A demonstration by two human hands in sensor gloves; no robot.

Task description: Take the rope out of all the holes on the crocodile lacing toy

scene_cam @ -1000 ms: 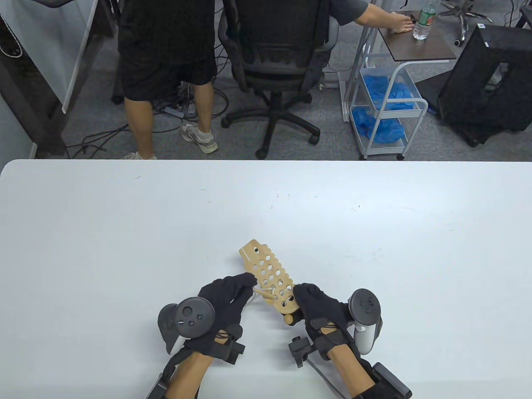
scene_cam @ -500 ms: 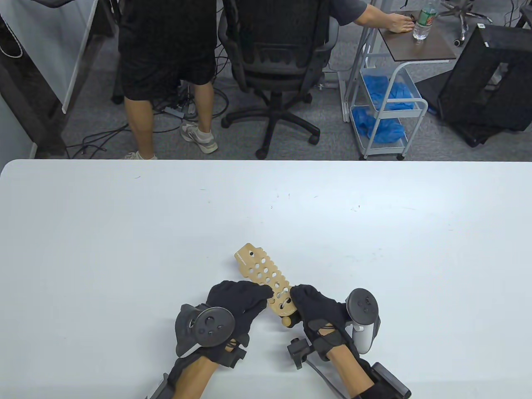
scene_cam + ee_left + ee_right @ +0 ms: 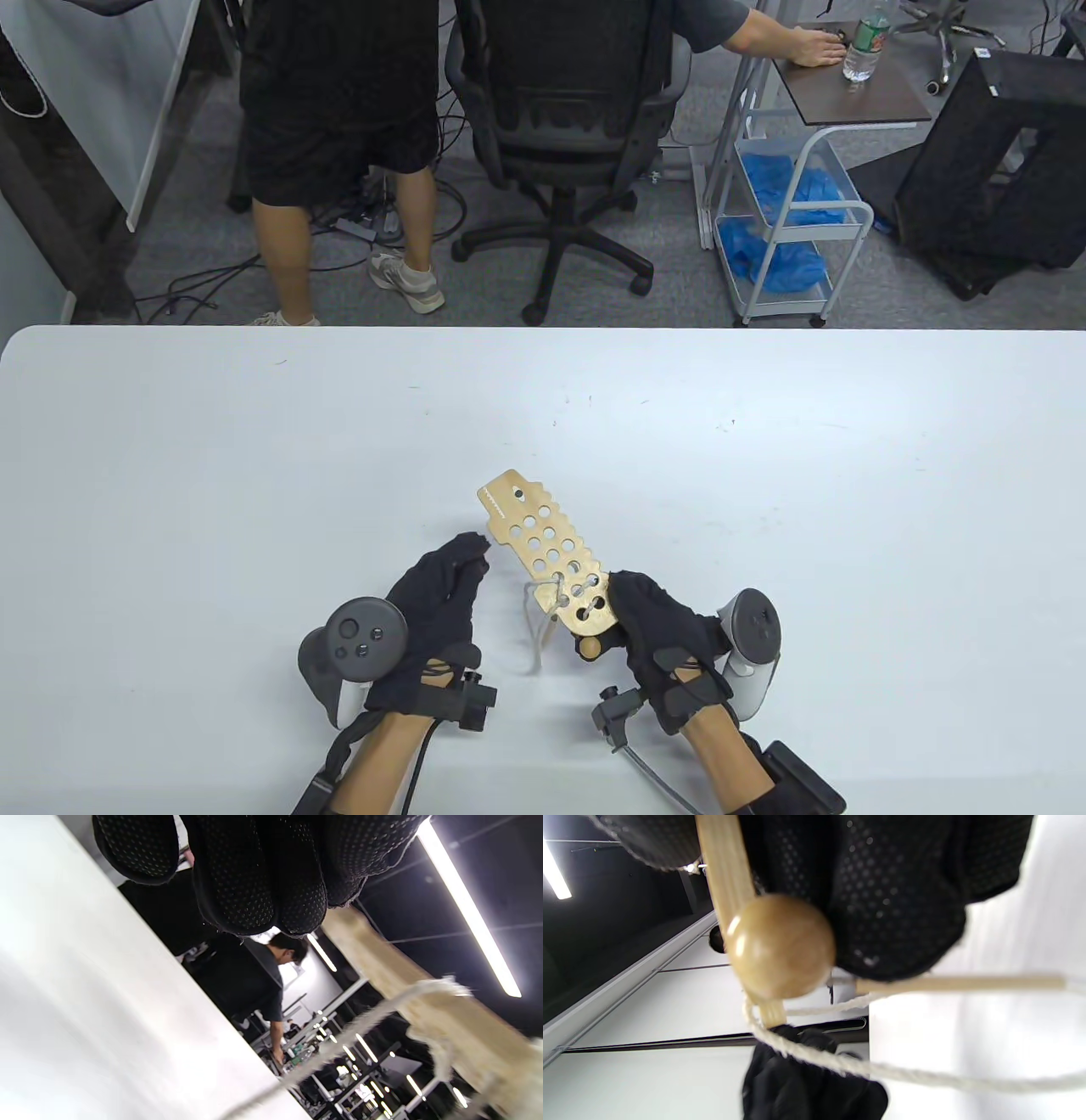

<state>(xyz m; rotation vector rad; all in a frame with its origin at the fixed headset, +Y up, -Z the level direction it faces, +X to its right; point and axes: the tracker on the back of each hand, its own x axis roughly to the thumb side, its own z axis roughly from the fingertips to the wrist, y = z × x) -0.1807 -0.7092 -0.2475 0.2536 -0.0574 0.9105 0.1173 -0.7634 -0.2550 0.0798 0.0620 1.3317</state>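
White table (image 3: 254, 441) in an office – chair (image 3: 560, 110), cart (image 3: 789, 212) behind. Right hand (image 3: 657, 628) grips the crocodile toy (image 3: 547, 552) near the front edge, rope (image 3: 536, 620) dangling; left hand (image 3: 437, 594) beside it, fingers loose – holding nothing.

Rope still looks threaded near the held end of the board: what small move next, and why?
Probably bring the left hand back to pinch the rope loop beside the crocodile board and draw it out; the right hand grips the board, and rope still passes through its lowest holes.
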